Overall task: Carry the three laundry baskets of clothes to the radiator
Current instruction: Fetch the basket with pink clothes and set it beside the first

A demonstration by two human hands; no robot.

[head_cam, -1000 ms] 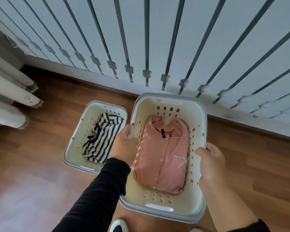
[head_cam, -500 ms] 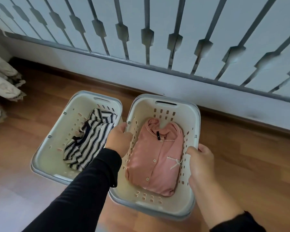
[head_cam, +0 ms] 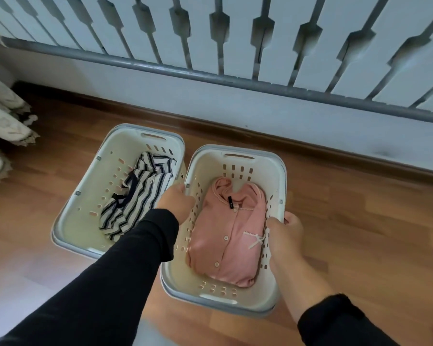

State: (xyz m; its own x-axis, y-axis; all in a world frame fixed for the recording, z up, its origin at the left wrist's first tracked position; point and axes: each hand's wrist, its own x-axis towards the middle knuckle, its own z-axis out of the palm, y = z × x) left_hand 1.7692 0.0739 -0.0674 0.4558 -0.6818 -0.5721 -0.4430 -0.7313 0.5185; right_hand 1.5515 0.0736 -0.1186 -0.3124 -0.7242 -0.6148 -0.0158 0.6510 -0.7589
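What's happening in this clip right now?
A person grips a white plastic laundry basket holding a folded pink buttoned garment, left hand on its left rim, right hand on its right rim. It sits low at the wooden floor, right beside a second white basket with a striped navy-and-white garment. Both baskets are in front of the white radiator. No third basket shows.

Pink-shirt basket [head_cam: 280, 171] now lower, beside striped-shirt basket [head_cam: 90, 181], nearer the floor [head_cam: 360, 233].
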